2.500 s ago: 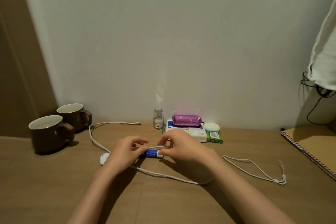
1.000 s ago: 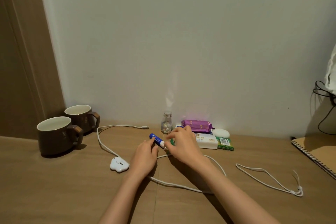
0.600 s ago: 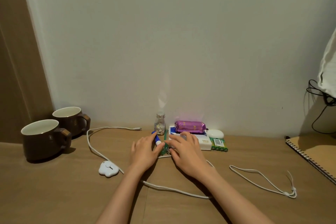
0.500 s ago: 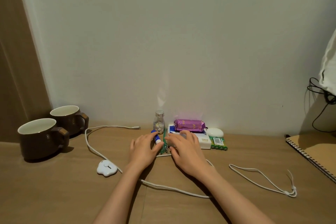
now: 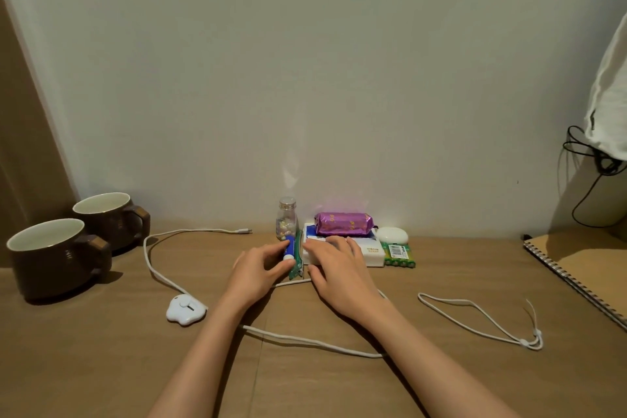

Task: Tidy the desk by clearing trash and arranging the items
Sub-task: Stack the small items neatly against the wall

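A small blue and white tube (image 5: pixel 290 248) lies on the desk beside a green hair clip (image 5: pixel 297 260), just in front of a little glass bottle of pills (image 5: pixel 286 224). My left hand (image 5: pixel 259 268) touches the tube's left side with straight fingers. My right hand (image 5: pixel 334 265) lies flat with its fingers on the front of a white box (image 5: pixel 371 249), which carries a purple snack pack (image 5: pixel 344 224). A white cable (image 5: pixel 315 343) with a cloud-shaped switch (image 5: pixel 186 310) runs across the desk under both arms.
Two brown mugs (image 5: pixel 54 256) stand at the left. A white oval case (image 5: pixel 392 235) and a green battery pack (image 5: pixel 397 253) sit right of the box. A spiral notebook (image 5: pixel 583 268) lies at the right edge, below a black cord (image 5: pixel 590 180) on the wall.
Both hands carried the blue tube from the middle of the desk back to the row by the wall and laid it beside the green clip. The right hand now rests on the white box.
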The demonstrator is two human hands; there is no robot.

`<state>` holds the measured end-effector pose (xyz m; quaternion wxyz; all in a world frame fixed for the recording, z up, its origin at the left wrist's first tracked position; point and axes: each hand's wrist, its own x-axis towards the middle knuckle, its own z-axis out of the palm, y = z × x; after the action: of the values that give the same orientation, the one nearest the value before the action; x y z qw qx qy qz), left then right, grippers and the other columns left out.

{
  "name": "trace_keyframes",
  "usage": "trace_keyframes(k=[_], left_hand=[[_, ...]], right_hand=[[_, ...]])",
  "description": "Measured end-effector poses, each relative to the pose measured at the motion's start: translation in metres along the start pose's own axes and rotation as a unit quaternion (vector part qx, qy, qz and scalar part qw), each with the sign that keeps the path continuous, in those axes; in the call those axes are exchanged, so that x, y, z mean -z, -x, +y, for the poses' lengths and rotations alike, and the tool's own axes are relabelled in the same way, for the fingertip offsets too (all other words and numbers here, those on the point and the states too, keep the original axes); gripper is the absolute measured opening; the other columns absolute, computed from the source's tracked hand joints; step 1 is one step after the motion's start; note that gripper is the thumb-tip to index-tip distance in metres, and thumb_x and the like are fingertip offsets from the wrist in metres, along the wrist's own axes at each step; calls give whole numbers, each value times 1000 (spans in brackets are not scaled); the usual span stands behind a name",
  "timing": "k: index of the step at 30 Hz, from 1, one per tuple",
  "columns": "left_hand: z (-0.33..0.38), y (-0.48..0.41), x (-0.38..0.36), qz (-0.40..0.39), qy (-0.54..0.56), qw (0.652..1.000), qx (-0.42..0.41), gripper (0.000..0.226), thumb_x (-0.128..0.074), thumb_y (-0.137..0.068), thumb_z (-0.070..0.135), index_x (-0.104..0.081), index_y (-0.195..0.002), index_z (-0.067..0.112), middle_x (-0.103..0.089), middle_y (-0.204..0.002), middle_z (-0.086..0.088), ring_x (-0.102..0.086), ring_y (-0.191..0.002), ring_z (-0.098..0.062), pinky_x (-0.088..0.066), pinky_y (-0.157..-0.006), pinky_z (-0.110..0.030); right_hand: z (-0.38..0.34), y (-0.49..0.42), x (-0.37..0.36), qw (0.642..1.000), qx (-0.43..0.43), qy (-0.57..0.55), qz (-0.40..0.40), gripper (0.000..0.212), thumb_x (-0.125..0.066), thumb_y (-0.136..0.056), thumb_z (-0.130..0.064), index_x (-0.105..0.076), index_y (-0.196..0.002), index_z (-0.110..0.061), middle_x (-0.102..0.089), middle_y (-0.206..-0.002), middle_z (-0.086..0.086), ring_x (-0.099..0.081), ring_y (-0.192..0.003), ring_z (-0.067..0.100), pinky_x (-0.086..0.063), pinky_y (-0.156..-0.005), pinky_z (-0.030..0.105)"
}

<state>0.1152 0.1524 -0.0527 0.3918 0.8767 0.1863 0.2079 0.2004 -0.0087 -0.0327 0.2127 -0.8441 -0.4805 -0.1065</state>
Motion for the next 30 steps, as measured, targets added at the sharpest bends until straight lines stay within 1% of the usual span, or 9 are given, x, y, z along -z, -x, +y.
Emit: trace_keyframes(k=[5, 10, 12, 14, 15, 18, 20, 26, 30], left_hand=[[-6, -3, -1, -12, -47, 999, 8, 51, -51, -86, 55, -43, -134, 42, -53, -137, 7, -46, -129, -17, -40, -104, -51], [6, 5, 2, -35, -68, 997, -14, 46, -38, -96, 46, -37, -141, 34, -52, -139, 1, -44, -132, -20, -34, -109, -49], [17, 13, 8, -25, -48, 998, -23, 45, -41, -98, 36, -38, -142, 26, -51, -139, -1, -45, -130, -18, -37, -107, -37], [27, 24, 20, 1, -55, 998, -37, 45, -44, -98, 32, -41, -141, 23, -51, -139, 1, -47, -127, -14, -37, -100, -25], [31, 31, 29, 20, -67, 997, -45, 44, -46, -97, 32, -43, -140, 23, -51, -139, 2, -48, -126, -14, -37, -98, -23], [29, 54, 58, 74, -88, 992, -42, 45, -52, -94, 33, -45, -138, 28, -53, -136, 6, -47, -124, -12, -39, -103, -31], [21, 71, 78, 99, -107, 989, -34, 47, -57, -90, 36, -47, -136, 30, -56, -130, 7, -48, -121, -14, -42, -100, -35], [-2, 117, 106, 19, -158, 986, 49, 66, -68, -78, 46, -41, -137, 34, -46, -136, 5, -30, -131, -17, -35, -106, -40], [-13, 127, 106, 21, -182, 982, 49, 58, -68, -80, 43, -48, -133, 34, -49, -134, 6, -33, -127, -16, -34, -103, -34]], right_hand=[[2, 0, -2, 1000, 4, 2, 1, 44, -44, -98, -29, -41, -141, -28, -46, -145, -8, -31, -137, 17, -14, -119, 40], [5, 0, -4, 1000, 8, 12, -1, 46, -41, -99, -31, -37, -144, -29, -39, -150, -10, -29, -138, 15, -11, -119, 40], [5, 0, -2, 1000, 11, 11, 2, 46, -42, -99, -29, -37, -145, -28, -39, -150, -9, -29, -139, 14, -11, -120, 39], [4, -1, 1, 1000, 12, 5, 6, 46, -42, -98, -27, -38, -144, -26, -40, -150, -8, -30, -138, 13, -14, -120, 39], [4, -1, 2, 1000, 12, 3, 8, 46, -43, -98, -27, -39, -144, -25, -41, -149, -7, -31, -137, 14, -16, -119, 39], [1, -2, 3, 1000, 12, 3, 15, 46, -44, -97, -27, -42, -143, -25, -44, -146, -6, -34, -135, 15, -20, -118, 39], [0, -3, 2, 1000, 15, 9, 15, 46, -45, -96, -27, -43, -142, -26, -45, -146, -6, -35, -134, 16, -21, -116, 41], [-9, 0, -2, 1000, 27, 11, 1, 42, -42, -99, -29, -43, -141, -29, -43, -147, -6, -34, -136, 15, -22, -116, 40], [-8, 4, -5, 1000, 28, 12, 2, 41, -41, -100, -29, -45, -140, -28, -44, -147, -6, -33, -136, 15, -22, -115, 41]])
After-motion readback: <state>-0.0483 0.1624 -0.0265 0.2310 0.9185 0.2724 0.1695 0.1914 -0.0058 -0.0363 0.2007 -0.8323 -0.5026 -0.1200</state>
